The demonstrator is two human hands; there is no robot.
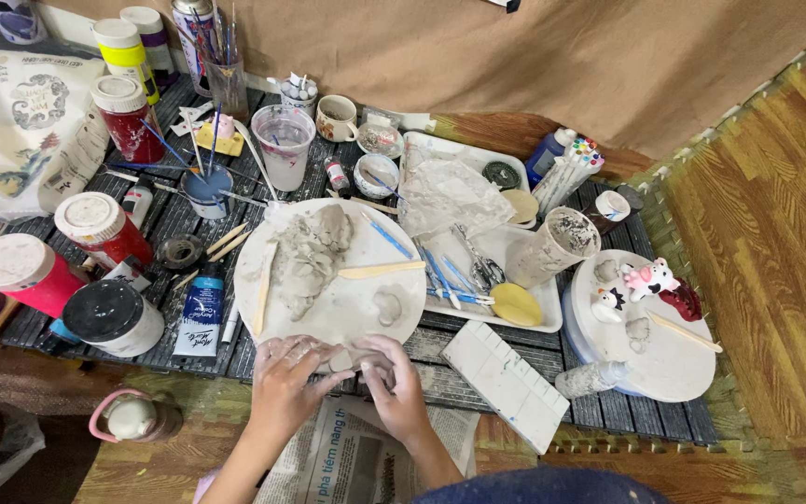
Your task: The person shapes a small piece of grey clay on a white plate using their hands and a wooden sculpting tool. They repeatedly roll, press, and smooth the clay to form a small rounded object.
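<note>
Seen from above, the left hand (284, 381) and the right hand (392, 387) meet over a small grey clay lump (340, 359), fingers curled around it from both sides. The lump sits at the near edge of a round white board (347, 303), just beyond the fingertips. More clay (308, 257) lies farther up the board. Newspaper (347, 462) lies beneath the wrists on the dark slatted counter (478, 345).
</note>
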